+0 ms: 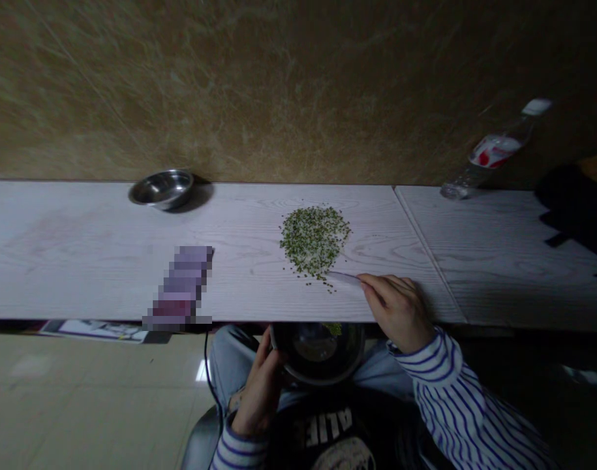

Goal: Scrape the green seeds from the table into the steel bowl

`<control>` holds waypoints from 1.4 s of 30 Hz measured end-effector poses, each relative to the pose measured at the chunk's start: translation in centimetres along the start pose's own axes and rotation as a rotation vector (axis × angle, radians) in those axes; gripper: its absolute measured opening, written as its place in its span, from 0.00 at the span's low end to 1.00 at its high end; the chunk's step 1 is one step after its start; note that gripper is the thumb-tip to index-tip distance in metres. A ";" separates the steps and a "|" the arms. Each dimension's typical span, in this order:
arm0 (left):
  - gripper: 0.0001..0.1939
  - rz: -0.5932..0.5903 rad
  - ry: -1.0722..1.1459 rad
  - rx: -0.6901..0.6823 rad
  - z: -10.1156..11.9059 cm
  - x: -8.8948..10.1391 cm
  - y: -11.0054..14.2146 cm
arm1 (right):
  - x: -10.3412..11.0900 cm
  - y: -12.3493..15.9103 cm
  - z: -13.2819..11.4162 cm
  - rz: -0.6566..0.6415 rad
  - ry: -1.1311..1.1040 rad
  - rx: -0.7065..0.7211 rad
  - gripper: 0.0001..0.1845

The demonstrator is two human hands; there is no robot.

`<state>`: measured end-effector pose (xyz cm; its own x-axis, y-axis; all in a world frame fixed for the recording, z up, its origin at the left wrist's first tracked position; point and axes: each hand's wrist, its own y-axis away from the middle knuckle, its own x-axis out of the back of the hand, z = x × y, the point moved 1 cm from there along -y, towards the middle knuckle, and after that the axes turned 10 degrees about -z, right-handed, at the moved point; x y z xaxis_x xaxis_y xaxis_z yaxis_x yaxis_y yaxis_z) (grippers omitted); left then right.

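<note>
Many small green beans, which look like mung beans, lie spread in a loose patch on the white wood-grain table. My right hand is closed on a thin, flat, pale tool; its tip touches the near edge of the patch, and its exact kind cannot be made out. Below the table's front edge, a dark-looking metal bowl rests at my lap. My left hand grips its left rim. A small clump of green beans shows at the bowl's far side.
A shiny steel bowl stands at the back left against the wall. Left of the beans lies a pixelated flat object with a cable below it. A clear plastic bottle stands at the back right, beside a dark item.
</note>
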<state>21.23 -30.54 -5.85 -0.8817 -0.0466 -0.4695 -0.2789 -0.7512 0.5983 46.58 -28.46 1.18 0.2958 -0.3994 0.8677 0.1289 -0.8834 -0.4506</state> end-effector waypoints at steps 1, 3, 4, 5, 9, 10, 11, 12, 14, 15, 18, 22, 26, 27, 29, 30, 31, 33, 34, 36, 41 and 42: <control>0.48 -0.002 -0.004 0.003 0.0 0.0 0.0 | -0.1 -0.1 0.1 0.011 0.006 -0.007 0.09; 0.47 -0.006 -0.016 0.003 0.0 0.1 0.0 | -0.2 -0.2 0.3 0.022 0.019 -0.013 0.09; 0.47 -0.010 -0.024 0.002 0.0 0.1 0.1 | -0.3 -0.3 0.4 0.023 0.021 -0.011 0.09; 0.46 -0.013 -0.028 0.001 0.0 0.1 0.1 | -0.3 -0.3 0.3 0.021 0.019 -0.008 0.09; 0.45 -0.031 -0.014 -0.007 0.1 -0.1 0.1 | -0.1 0.0 -0.3 -0.002 -0.009 0.024 0.09; 0.44 -0.031 -0.009 -0.010 0.1 -0.1 0.1 | 0.1 0.1 -0.5 -0.005 -0.016 0.030 0.09; 0.45 -0.030 -0.008 -0.011 0.1 -0.1 0.1 | 0.2 0.2 -0.5 -0.004 -0.021 0.034 0.09; 0.44 -0.031 -0.009 -0.013 0.1 -0.1 0.1 | 0.3 0.3 -0.4 0.003 -0.023 0.034 0.08; 0.44 -0.040 -0.015 -0.019 0.0 -0.1 0.0 | 0.4 0.3 0.2 0.023 -0.006 0.016 0.09; 0.43 -0.044 -0.018 -0.021 0.0 -0.1 0.0 | 0.4 0.2 0.7 0.036 0.011 0.000 0.09; 0.43 -0.039 -0.021 -0.007 0.1 -0.1 0.1 | 0.1 -0.2 2.6 0.072 0.066 -0.077 0.10; 0.45 -0.037 -0.016 -0.006 0.2 -0.2 0.3 | -0.6 -0.6 4.2 0.073 0.087 -0.146 0.11; 0.44 -0.048 -0.017 -0.024 0.2 -0.3 0.3 | -0.7 -0.2 3.5 0.041 0.081 -0.118 0.11; 0.43 -0.051 -0.021 -0.026 0.2 -0.3 0.3 | -0.6 0.0 3.2 0.034 0.074 -0.103 0.11; 0.42 -0.057 -0.028 -0.028 0.2 -0.3 0.2 | -0.5 0.1 2.6 0.018 0.058 -0.078 0.11; 0.42 -0.063 -0.032 -0.026 0.2 -0.3 0.2 | -0.4 0.1 2.5 0.015 0.051 -0.073 0.11; 0.42 -0.067 -0.034 -0.022 0.2 -0.2 0.2 | -0.4 0.1 2.4 0.016 0.044 -0.072 0.11; 0.41 -0.069 -0.036 -0.023 0.2 -0.2 0.2 | -0.5 -0.2 2.4 0.031 0.036 -0.075 0.11; 0.41 -0.065 -0.036 -0.022 0.1 -0.2 0.3 | -0.6 -0.4 2.4 0.040 0.034 -0.077 0.11; 0.42 -0.052 -0.033 -0.015 0.1 -0.1 0.3 | -0.8 -0.7 2.5 0.047 0.030 -0.076 0.11; 0.43 -0.033 -0.021 -0.020 0.2 -0.3 0.5 | -0.7 -0.4 2.0 0.013 0.006 -0.036 0.11; 0.43 -0.029 -0.022 -0.024 0.2 -0.3 0.5 | -0.6 -0.2 1.8 0.006 0.000 -0.028 0.11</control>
<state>21.31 -30.74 -5.28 -0.8817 -0.0107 -0.4716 -0.2952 -0.7674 0.5692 48.10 -27.64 0.40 0.2962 -0.4045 0.8653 0.1005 -0.8877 -0.4493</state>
